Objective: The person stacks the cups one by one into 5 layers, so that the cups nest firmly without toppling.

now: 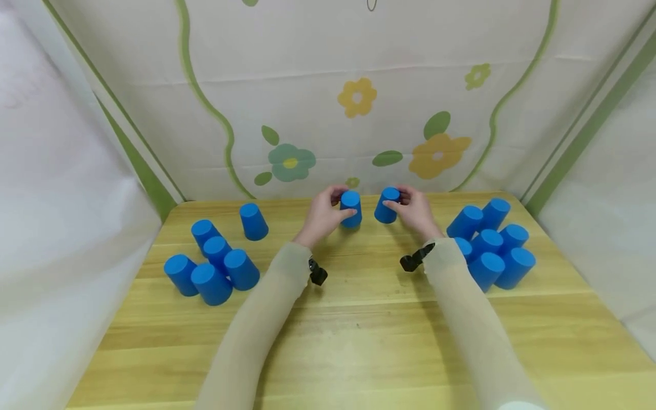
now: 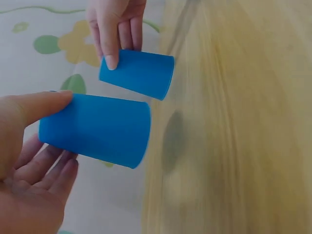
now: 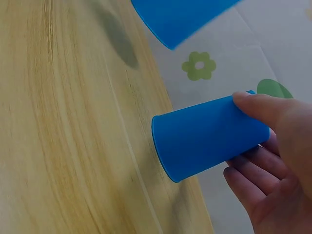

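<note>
Near the table's back edge my left hand [image 1: 325,213] grips an upside-down blue cup [image 2: 97,129] between thumb and fingers. My right hand [image 1: 416,212] holds another upside-down blue cup [image 3: 209,139] the same way, a short gap to the right of the first. In the left wrist view, the thumb [image 2: 46,105] lies along one side of the cup near its closed end, with the fingers on the opposite side. Both wrist views show a shadow on the wood apart from the cups' rims, so they appear to be a little above the table.
Several upside-down blue cups [image 1: 212,283] stand grouped on the left, with a single cup [image 1: 253,222] behind them. Another cluster of blue cups [image 1: 487,269] stands by my right forearm, which partly hides one. A flowered cloth [image 1: 318,131] hangs behind the wooden table [image 1: 353,341].
</note>
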`<state>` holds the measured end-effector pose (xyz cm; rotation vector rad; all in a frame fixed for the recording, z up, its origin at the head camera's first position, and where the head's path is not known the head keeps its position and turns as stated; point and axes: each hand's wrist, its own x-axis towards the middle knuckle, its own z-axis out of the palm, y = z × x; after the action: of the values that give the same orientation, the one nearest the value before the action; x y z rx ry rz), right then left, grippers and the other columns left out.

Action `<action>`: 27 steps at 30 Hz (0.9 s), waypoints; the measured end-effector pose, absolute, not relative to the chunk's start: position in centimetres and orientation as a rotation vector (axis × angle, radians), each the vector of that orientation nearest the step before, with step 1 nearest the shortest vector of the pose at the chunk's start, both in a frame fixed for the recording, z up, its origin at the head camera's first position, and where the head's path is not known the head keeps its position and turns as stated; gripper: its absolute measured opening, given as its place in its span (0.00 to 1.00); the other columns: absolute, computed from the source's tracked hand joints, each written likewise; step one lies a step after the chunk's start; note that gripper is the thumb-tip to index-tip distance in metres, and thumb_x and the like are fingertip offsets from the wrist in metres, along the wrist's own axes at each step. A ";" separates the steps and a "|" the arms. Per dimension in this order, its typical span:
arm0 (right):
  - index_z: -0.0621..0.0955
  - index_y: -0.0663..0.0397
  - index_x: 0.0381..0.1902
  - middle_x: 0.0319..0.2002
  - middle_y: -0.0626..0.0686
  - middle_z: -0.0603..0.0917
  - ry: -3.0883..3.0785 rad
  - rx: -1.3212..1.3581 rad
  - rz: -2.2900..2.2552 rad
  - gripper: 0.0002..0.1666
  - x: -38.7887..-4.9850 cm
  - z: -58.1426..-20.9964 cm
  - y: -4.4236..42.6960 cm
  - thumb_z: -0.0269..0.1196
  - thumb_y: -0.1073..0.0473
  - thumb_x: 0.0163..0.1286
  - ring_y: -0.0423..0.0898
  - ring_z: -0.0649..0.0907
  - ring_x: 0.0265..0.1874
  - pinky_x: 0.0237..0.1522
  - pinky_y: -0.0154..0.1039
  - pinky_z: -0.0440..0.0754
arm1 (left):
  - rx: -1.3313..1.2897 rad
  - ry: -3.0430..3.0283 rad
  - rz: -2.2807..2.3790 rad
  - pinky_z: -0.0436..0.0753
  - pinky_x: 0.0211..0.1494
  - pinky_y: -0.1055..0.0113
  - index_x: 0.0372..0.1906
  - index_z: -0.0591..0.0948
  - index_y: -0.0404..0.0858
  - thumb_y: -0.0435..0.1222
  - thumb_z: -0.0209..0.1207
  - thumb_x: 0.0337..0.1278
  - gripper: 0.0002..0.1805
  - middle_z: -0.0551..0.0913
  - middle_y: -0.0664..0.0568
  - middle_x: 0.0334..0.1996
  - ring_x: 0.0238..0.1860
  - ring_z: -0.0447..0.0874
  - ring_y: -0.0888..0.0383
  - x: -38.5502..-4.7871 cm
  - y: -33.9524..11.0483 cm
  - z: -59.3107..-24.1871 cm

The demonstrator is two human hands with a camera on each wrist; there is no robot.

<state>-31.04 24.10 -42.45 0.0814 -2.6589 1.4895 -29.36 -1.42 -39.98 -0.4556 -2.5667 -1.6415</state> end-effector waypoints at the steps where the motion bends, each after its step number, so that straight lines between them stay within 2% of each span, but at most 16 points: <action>1: 0.69 0.62 0.73 0.66 0.65 0.74 -2.660 0.080 1.479 0.37 -31.1 -42.4 24.1 0.68 0.52 0.73 0.61 0.75 0.64 0.64 0.52 0.75 | -0.451 -2.559 -1.658 0.76 0.65 0.65 0.65 0.77 0.36 0.34 0.73 0.59 0.30 0.80 0.50 0.56 0.58 0.78 0.55 -29.7 -1.0 -39.9; 6: 0.70 0.63 0.72 0.65 0.65 0.75 -2.663 0.081 1.460 0.37 -31.2 -42.3 24.2 0.68 0.52 0.72 0.61 0.76 0.63 0.63 0.53 0.76 | -0.428 -2.555 -1.686 0.76 0.63 0.67 0.64 0.78 0.38 0.35 0.73 0.59 0.28 0.81 0.51 0.56 0.58 0.78 0.56 -31.1 0.6 -39.9; 13: 0.69 0.63 0.72 0.66 0.66 0.75 -2.665 0.076 1.474 0.38 -31.1 -42.3 24.1 0.68 0.51 0.72 0.61 0.76 0.64 0.63 0.53 0.76 | -0.382 -2.516 -1.744 0.79 0.62 0.62 0.65 0.78 0.33 0.31 0.72 0.58 0.29 0.82 0.46 0.56 0.57 0.80 0.52 -31.9 1.9 -41.7; 19: 0.69 0.63 0.73 0.66 0.66 0.75 -2.662 0.060 1.472 0.39 -31.1 -42.2 24.2 0.68 0.50 0.72 0.61 0.76 0.64 0.63 0.53 0.77 | -0.308 -2.455 -1.815 0.80 0.62 0.62 0.66 0.79 0.35 0.32 0.72 0.58 0.29 0.83 0.46 0.55 0.57 0.81 0.52 -32.1 2.6 -42.9; 27: 0.70 0.65 0.72 0.65 0.66 0.76 -2.664 0.073 1.471 0.40 -31.3 -42.4 24.1 0.69 0.51 0.71 0.61 0.77 0.63 0.61 0.52 0.78 | -0.306 -2.404 -1.860 0.79 0.63 0.61 0.66 0.78 0.36 0.28 0.71 0.58 0.30 0.82 0.45 0.60 0.60 0.80 0.50 -32.1 3.4 -43.4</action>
<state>-31.30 24.12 -42.43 0.0730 -2.6637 1.4705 -32.09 3.45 -43.42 -0.3061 -2.4037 -1.8601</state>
